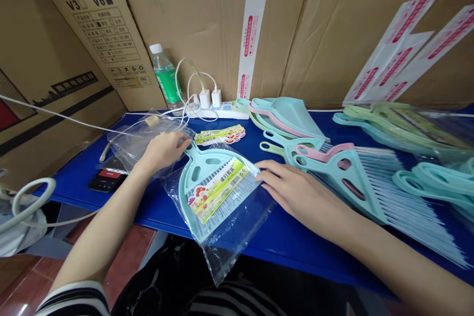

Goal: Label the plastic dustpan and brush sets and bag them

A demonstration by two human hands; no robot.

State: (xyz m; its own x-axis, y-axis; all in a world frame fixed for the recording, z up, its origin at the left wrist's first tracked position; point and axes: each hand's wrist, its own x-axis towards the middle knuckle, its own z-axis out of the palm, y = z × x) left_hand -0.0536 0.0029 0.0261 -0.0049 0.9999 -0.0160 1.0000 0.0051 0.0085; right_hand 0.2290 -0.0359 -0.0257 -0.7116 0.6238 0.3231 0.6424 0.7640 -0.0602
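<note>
A mint-green handheld brush with pale bristles and a yellow-green label card (217, 197) lies inside a clear plastic bag (225, 252) on the blue table (274, 244). My left hand (163, 150) grips the bag's upper edge next to the brush's mint handle. My right hand (292, 187) rests flat against the bag's right edge, its fingertips near the bristles and label. A second, crumpled clear plastic bag (142, 140) lies beneath and behind my left wrist.
Loose mint and pink dustpans (285, 118) and brushes (359, 182) crowd the table's right side, with green-handled stacks (400, 128) behind. A label strip (220, 134), power strip (211, 111), water bottle (166, 76), black device (107, 180) and cardboard boxes (207, 24) stand around.
</note>
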